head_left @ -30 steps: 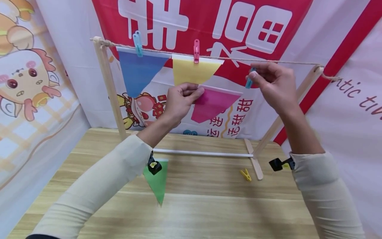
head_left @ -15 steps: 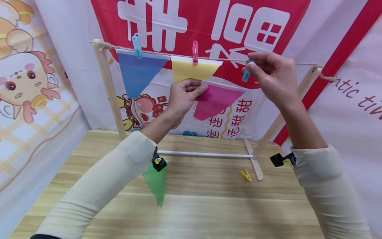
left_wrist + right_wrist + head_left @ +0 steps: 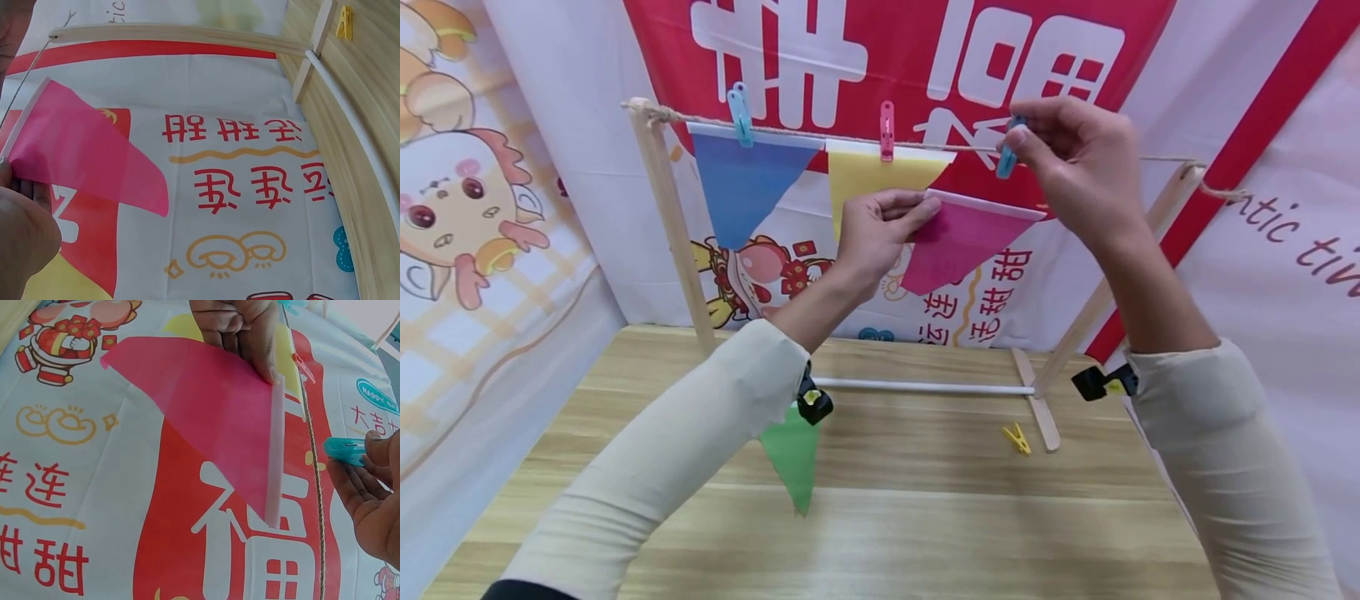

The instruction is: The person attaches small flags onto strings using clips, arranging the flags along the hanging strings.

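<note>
Leftmost, a blue pennant (image 3: pixel 748 187) hangs from the string (image 3: pixel 1165 158) under a light-blue clip (image 3: pixel 740 114); below it, a green pennant (image 3: pixel 793 462) lies left of the desk's (image 3: pixel 925 542) middle. Next along the string, a pink clip (image 3: pixel 887 132) holds a yellow pennant (image 3: pixel 857 171). In front of that, the left hand (image 3: pixel 880 229) pinches the upper left corner of the pink pennant (image 3: pixel 970 242) between thumb and fingers. From this grip the white top edge runs rightward, dipping a little, below the string and apart from it; the body slants downward. What matters is that gap, together with the turquoise clip (image 3: pixel 1006 161) above the edge's free right half. The clip's long axis stands steeply across the edge, its free end down. At the right, the right hand (image 3: pixel 1086 171), nearer the string, squeezes this clip; whether its mouth gapes I cannot tell. Beneath, a yellow clip (image 3: pixel 1017 439) lies toward the desk's right edge.
</note>
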The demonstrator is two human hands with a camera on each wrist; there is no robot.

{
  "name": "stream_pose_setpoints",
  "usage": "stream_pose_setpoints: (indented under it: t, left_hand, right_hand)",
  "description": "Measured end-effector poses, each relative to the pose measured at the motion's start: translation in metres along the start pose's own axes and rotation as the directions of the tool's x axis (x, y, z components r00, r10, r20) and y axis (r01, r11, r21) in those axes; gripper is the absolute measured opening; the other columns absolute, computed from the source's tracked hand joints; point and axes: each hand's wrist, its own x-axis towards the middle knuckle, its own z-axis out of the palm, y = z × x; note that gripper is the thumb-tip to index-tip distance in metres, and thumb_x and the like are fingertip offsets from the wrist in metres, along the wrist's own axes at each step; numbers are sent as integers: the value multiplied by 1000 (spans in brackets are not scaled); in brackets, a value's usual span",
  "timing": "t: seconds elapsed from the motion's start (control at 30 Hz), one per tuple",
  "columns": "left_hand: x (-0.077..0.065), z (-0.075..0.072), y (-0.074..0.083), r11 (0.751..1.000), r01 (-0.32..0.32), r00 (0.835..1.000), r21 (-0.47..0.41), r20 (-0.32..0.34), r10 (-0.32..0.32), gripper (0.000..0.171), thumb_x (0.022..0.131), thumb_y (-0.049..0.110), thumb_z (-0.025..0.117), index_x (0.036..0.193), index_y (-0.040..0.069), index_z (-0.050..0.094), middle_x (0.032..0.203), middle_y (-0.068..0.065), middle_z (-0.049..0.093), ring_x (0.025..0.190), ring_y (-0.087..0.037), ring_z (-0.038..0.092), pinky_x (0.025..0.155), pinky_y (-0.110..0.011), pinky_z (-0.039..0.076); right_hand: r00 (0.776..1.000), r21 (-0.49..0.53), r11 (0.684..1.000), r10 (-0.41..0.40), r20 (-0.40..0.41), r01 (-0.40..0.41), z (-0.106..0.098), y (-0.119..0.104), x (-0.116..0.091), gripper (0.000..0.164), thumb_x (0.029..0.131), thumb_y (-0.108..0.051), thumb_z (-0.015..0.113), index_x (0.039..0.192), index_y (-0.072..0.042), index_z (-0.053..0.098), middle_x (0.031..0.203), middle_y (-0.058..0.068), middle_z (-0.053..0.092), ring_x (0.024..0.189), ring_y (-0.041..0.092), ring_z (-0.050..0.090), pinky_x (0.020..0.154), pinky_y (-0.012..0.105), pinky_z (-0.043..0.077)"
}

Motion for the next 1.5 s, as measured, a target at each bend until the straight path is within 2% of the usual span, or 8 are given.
stream_pose_setpoints:
  t: [0.13, 0.37, 0.73, 1.13, 1.5]
  left_hand:
    - [2, 4, 3, 1000, 6, 1000, -15, -15, -6, 31, 104, 23, 84, 131, 8, 84, 125, -11, 86, 114, -23, 85, 100, -31, 69]
    - [6, 9, 8, 1000, -18, 999, -17, -37, 17, 31, 103, 26, 85, 130, 10, 85, 124, -9, 87, 111, -21, 85, 99, -31, 69]
    - [9, 19, 5, 998, 15, 998, -54, -58, -18, 34, 103, 28, 85, 134, 13, 83, 127, -7, 86, 113, -20, 85, 100, -33, 69]
    - [12, 25, 1, 995, 6, 997, -97, -80, -14, 33, 102, 28, 86, 131, 11, 85, 124, -8, 87, 111, -20, 85, 99, -31, 69]
    - [16, 37, 6, 987, 0, 996, -160, -92, -15, 32, 103, 26, 86, 130, 10, 85, 121, -8, 87, 106, -19, 86, 97, -29, 69]
  right_hand:
    - [1000, 0, 1000, -5, -7, 5, 4, -1, 4, 39, 107, -34, 80, 142, -17, 79, 136, 5, 82, 117, 12, 80, 111, 26, 63]
    - [998, 30, 998, -55, -38, 56, 6, -2, 13, 35, 109, -31, 78, 139, -13, 80, 132, 7, 83, 111, 8, 79, 108, 24, 63]
    - [1000, -16, 1000, 15, -19, -16, 8, -1, 22, 40, 110, -35, 75, 145, -16, 77, 139, 7, 80, 121, 14, 79, 113, 25, 61]
    - [999, -46, 998, 40, -17, -41, 13, 9, 29, 38, 112, -38, 70, 145, -19, 76, 136, 7, 80, 116, 15, 79, 113, 26, 61]
    - [1000, -32, 999, 2, -21, -3, 14, 8, 34, 39, 113, -37, 67, 144, -13, 73, 139, 8, 77, 125, 15, 76, 116, 28, 59]
